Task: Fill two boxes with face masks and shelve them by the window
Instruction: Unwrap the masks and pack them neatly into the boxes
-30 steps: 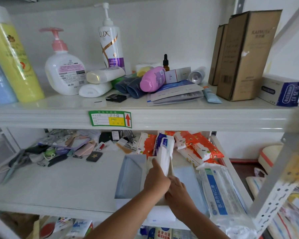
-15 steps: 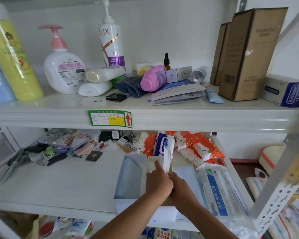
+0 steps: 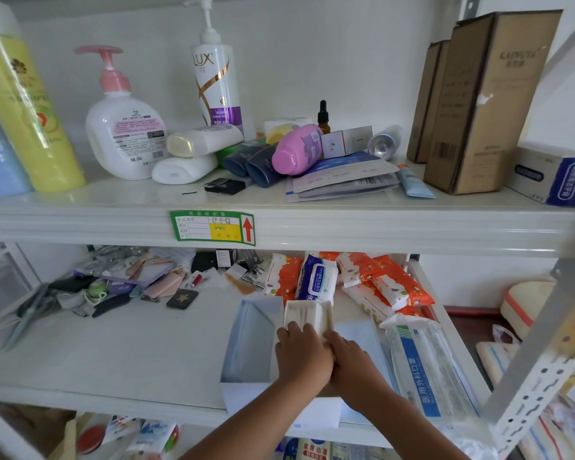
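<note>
On the lower shelf [image 3: 120, 353] an open white box [image 3: 246, 390] lies with blue face masks [image 3: 251, 340] showing inside its left part. A stack of white face masks [image 3: 307, 313] lies in the box's right part, tilted slightly up at the far end. My left hand [image 3: 301, 351] presses on the stack's near end with its fingers curled over it. My right hand [image 3: 351, 358] touches the left hand and grips the stack's right side. Blue masks or a flap [image 3: 357, 335] show right of my hands; the near end of the stack is hidden.
A clear pack of surgical masks [image 3: 422, 370] lies right of the box. Wet-wipe packs [image 3: 316, 277] and orange packs [image 3: 392, 283] lie behind it. Small clutter [image 3: 120, 287] covers the shelf's far left. Bottles [image 3: 123, 127] and brown cartons [image 3: 478, 104] fill the upper shelf.
The white mask stack stood up in my hands a second ago; it has gone down flatter into the box, with both hands following and pressing closer together.
</note>
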